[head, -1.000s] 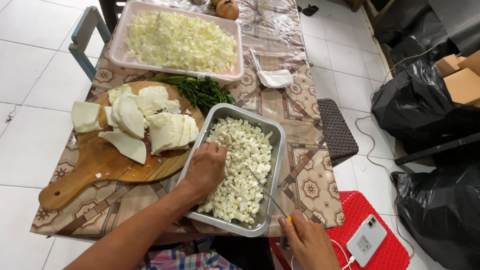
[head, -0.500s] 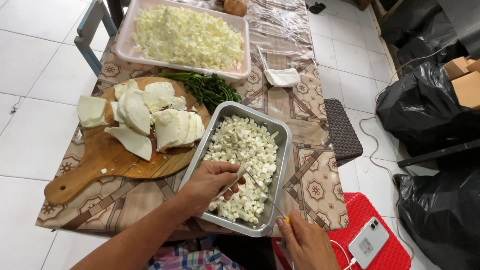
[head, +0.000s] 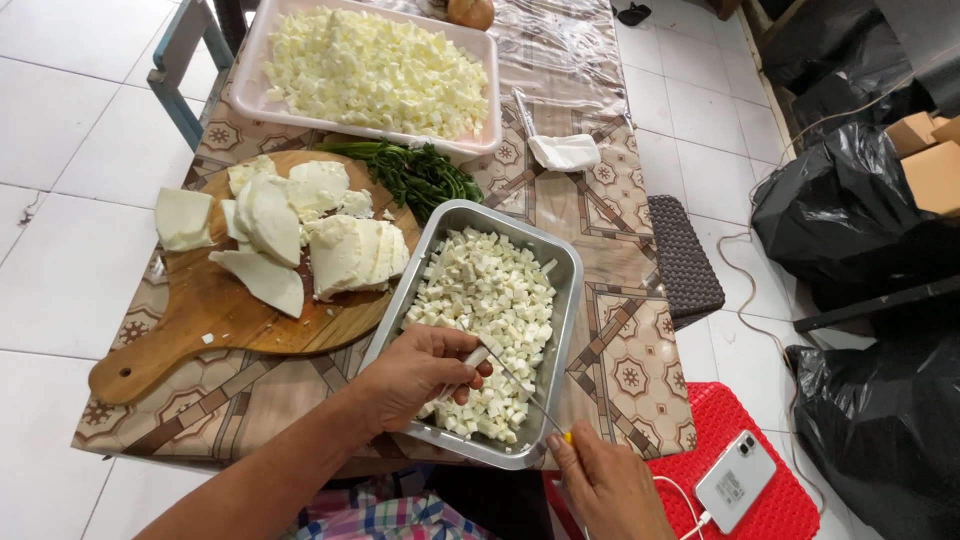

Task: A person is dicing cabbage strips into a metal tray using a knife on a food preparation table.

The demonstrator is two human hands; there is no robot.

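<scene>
A metal tray [head: 568, 300] of small white cubes sits at the table's near edge. My left hand [head: 415, 375] reaches into its near end with the fingers curled around a few cubes. My right hand [head: 605, 485] is at the tray's near right corner and grips a thin knife [head: 525, 395] with a yellow handle, its blade lying over the cubes toward my left hand. To the left a round wooden cutting board [head: 215, 310] carries white slabs and slices [head: 345, 250].
A large pink tray [head: 250, 75] of white cubes stands at the far end, with green herbs [head: 415, 175] and a folded tissue [head: 565, 150] before it. A red stool [head: 720, 440] with a white phone [head: 735, 480] and black bags [head: 850, 220] lie to the right.
My left hand has slid from the tray's left rim down to its near end, closing on cubes. The knife blade now points in toward that hand.
</scene>
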